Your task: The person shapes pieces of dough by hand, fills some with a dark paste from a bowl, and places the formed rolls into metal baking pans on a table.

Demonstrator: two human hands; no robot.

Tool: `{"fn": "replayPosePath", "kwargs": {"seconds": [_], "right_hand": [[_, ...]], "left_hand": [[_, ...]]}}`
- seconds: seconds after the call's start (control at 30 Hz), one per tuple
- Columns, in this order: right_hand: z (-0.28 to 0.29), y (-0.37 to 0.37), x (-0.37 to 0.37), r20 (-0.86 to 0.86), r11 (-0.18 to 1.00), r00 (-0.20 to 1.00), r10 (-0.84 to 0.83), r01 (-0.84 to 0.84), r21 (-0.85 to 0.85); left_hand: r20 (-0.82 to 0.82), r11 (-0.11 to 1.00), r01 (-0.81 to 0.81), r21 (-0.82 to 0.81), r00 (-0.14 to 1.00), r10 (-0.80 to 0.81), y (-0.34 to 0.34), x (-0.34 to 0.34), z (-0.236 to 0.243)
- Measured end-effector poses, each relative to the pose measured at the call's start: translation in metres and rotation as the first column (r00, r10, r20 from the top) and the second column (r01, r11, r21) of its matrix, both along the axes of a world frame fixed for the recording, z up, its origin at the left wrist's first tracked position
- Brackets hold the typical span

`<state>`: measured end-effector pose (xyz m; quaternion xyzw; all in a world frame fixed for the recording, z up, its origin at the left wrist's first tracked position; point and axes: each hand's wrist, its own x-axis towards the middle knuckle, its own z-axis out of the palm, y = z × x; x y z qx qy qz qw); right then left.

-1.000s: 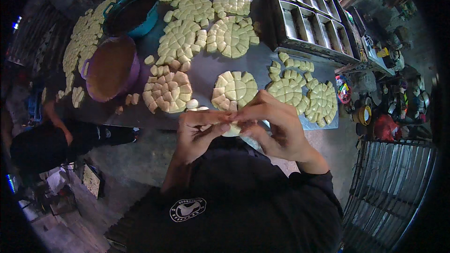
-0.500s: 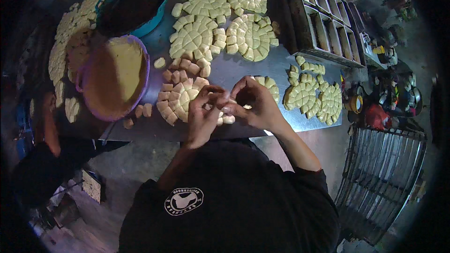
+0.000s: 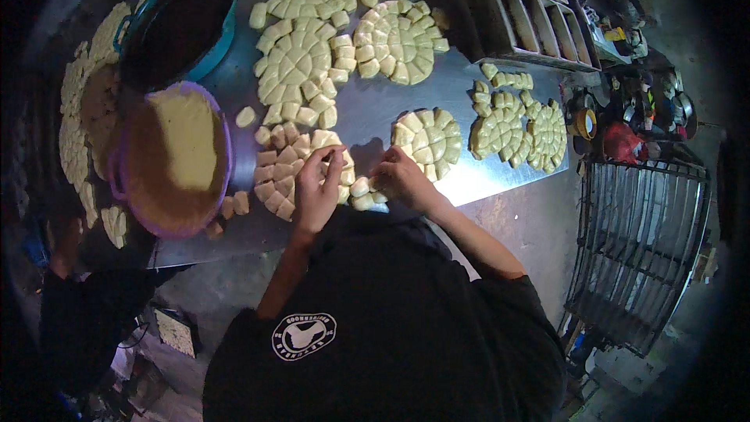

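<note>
My left hand [image 3: 317, 194] is over the near edge of a cut dough round [image 3: 287, 170], its fingers stretched out and a little apart, touching the dough. To its right, my right hand [image 3: 408, 180] has its fingers bent together beside several small dough balls [image 3: 364, 194]. Whatever those fingers hold is hidden from view. Just beyond the right hand lies another dough round [image 3: 426, 141], cut into pieces.
More cut dough rounds [image 3: 398, 41] cover the metal table [image 3: 367, 109]. At left stand a purple-rimmed basin [image 3: 226, 148] and a teal basin [image 3: 223, 43]. A divided metal rack [image 3: 516, 19] stands far right; a co-worker's arm [image 3: 64, 250] shows at left.
My hands were together over the dough and have moved apart, the left onto the cut round and the right down beside the small balls. The whole view has shifted slightly.
</note>
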<state>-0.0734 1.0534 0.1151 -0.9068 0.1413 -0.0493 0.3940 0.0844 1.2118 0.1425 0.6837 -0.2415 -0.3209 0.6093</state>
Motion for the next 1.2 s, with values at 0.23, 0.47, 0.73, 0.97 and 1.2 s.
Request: {"fn": "replayPosePath", "kwargs": {"seconds": [0.23,0.47,0.73,0.97,1.2], "right_hand": [[0.026,-0.084,-0.038,0.043,0.951,0.976,-0.213,0.217,-0.221],[-0.029,-0.233,-0.073,0.173,0.572,0.959,-0.224,0.274,-0.773],[0.050,-0.217,-0.080,0.411,0.899,0.803,-0.431,0.347,0.266],[0.159,-0.150,-0.073,0.667,0.987,0.736,0.120,-0.013,-0.163],[0.188,-0.051,-0.029,0.350,0.512,0.895,-0.278,-0.171,0.842]], "left_hand": [[0.396,0.995,0.042,0.094,0.915,-0.076,-0.016,-0.050,0.023],[0.478,0.987,0.027,0.156,0.872,-0.100,-0.047,-0.110,0.035],[0.480,0.989,-0.044,0.141,0.877,-0.030,-0.076,-0.167,0.054],[0.591,0.975,-0.181,-0.130,0.776,0.223,-0.097,-0.170,0.096],[0.756,0.803,0.086,-0.589,0.411,0.510,-0.080,-0.107,0.145]]}}
